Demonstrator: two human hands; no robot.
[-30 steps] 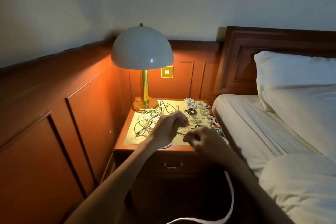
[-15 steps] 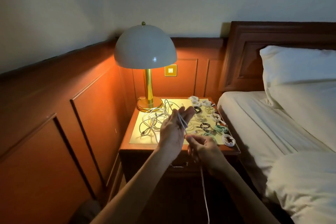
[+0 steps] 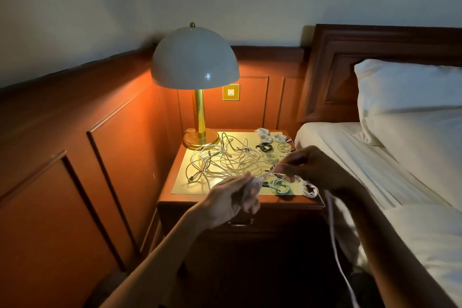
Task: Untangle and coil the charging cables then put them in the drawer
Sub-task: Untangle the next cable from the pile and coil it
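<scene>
Standing beside the bed, the nightstand (image 3: pixel 287 204) bears a tangled heap of cables (image 3: pixel 225 160) at left and finished coils (image 3: pixel 277 142) at right; its drawer (image 3: pixel 240 224) is shut. Within the last half second the right hand (image 3: pixel 312 170) has drawn up and away from the left hand (image 3: pixel 230 204). Both pinch the white cable (image 3: pixel 332 232), a short span stretched between them and the tail hanging floorward. Another loop is probably being laid.

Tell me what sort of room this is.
Most likely a bedroom, possibly a hotel room: a bed with a white pillow against a wooden headboard, and a nightstand beside it carrying a lit lamp.
</scene>
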